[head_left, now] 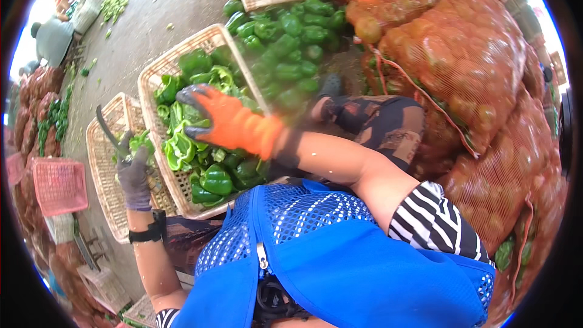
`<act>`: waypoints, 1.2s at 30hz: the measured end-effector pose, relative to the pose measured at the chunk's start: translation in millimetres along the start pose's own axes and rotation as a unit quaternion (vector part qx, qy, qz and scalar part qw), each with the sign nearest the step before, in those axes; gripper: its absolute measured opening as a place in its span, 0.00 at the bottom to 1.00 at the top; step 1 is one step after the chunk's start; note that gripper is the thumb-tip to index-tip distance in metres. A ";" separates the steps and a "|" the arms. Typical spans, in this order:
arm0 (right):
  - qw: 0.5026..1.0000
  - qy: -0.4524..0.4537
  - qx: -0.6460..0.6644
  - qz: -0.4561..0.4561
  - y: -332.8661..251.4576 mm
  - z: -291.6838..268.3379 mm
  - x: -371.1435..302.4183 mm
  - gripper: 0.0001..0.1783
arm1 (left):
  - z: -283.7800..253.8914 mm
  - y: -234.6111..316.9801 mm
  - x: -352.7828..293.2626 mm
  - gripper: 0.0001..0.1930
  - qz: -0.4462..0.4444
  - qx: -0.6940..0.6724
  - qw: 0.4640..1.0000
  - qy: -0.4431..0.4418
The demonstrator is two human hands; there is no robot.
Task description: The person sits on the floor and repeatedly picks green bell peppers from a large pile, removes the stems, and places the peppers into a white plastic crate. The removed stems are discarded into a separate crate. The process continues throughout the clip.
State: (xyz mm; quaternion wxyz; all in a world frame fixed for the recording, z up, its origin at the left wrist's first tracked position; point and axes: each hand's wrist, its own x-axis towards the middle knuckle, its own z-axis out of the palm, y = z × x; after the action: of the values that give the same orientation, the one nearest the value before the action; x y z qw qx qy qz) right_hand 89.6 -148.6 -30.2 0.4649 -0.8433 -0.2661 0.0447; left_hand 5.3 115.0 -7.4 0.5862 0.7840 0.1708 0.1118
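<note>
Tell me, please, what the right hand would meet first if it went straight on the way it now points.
The right hand would probably meet green peppers in the basket first, though depth is unclear.

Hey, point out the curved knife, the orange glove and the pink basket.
Curved knife (106,129), head view: blade.
Orange glove (231,119), head view: back of hand.
Pink basket (61,186), head view: latticed wall.

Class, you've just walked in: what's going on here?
The orange-gloved right hand is at the green peppers in a crate; some are cut open, others look whole. Whether it grips one is unclear. The grey-gloved left hand holds a curved knife, over a second crate in this view. A pile of peppers lies beyond the first crate, and full net sacks are at the right.
</note>
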 end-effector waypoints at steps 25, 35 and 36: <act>0.855 -0.233 -0.293 0.359 487.3 -63.8 -50.0 0.52 | -104.6 8.0 50.7 0.41 -0.107 0.279 0.922 0.247; 0.833 0.058 0.321 0.447 325.0 -85.6 -53.5 0.38 | -88.1 -16.9 40.4 0.33 -0.197 0.410 0.873 0.176; 0.846 0.080 0.301 0.433 294.8 -92.1 -45.8 0.38 | -69.8 -6.2 39.3 0.33 -0.032 0.466 0.874 0.133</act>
State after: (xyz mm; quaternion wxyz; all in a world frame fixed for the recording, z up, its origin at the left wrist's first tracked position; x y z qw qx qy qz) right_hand 200.2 -366.7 -224.3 0.6489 -0.6922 0.1911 0.2517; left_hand 14.3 193.7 5.8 0.1275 0.9383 0.3043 0.1036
